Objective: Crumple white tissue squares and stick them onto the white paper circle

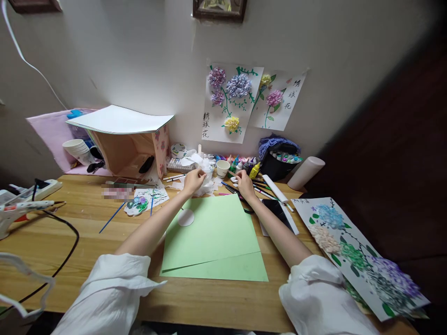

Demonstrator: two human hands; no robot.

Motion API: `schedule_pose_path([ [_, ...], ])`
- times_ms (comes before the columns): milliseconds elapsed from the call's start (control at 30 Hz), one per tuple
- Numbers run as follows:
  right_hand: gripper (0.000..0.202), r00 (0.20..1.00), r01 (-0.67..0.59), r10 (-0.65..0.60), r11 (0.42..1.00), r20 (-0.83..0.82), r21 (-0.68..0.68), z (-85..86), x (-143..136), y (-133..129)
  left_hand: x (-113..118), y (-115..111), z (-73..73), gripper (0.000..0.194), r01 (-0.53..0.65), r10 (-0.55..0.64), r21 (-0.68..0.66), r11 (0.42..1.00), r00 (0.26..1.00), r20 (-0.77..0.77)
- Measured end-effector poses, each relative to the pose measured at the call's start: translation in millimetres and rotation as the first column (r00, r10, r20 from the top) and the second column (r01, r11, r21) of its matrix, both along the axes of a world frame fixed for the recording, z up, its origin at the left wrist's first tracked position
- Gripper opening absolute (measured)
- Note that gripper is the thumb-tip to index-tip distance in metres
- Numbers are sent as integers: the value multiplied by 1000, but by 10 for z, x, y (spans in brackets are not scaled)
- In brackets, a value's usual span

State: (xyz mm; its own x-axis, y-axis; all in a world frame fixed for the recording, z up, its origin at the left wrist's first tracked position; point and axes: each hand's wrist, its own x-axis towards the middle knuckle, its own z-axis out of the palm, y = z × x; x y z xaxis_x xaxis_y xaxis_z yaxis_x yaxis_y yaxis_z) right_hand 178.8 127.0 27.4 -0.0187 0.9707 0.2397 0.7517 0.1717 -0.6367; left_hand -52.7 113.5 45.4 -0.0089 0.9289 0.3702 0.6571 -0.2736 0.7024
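Observation:
My left hand (194,181) is raised over the far edge of the green paper, fingertips pinched beside crumpled white tissue (206,186). Whatever it pinches is too small to make out. To its right, my right hand (245,184) is closed near a small paper cup (222,168) and the paint bottles (240,165). A thin brownish bit shows at its fingertips, but its kind is unclear. Between my forearms lie overlapping light green paper sheets (213,232). A white paper circle (186,217) rests on their upper left part.
Left are a glue gun (28,207) with its black cable, stacked paper cups (78,150) and a pink box (129,151). Brushes and a painted scrap (137,204) lie nearby. Right are a phone (279,214), a white roll (307,172), a black bin (279,160) and a flower picture (352,251).

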Motion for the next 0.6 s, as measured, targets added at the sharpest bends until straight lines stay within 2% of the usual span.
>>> schedule_pose_path([
  [100,36,989,-53,58,998,-134,47,53,-146,-50,40,33,4,17,15,-15,40,999,1000,-4],
  [200,38,957,-156,161,987,-240,40,80,-337,-40,90,47,-4,17,81,-81,59,995,997,-3],
  [300,36,923,-209,209,977,-322,33,70,-492,4,129,29,-12,15,145,-144,70,987,989,-12],
  [433,30,897,-188,186,981,-402,35,39,-552,52,136,19,-51,14,186,-185,62,981,982,-23],
  [600,29,874,-86,97,995,-477,45,82,-426,14,108,58,-171,10,196,-196,11,980,980,-39],
])
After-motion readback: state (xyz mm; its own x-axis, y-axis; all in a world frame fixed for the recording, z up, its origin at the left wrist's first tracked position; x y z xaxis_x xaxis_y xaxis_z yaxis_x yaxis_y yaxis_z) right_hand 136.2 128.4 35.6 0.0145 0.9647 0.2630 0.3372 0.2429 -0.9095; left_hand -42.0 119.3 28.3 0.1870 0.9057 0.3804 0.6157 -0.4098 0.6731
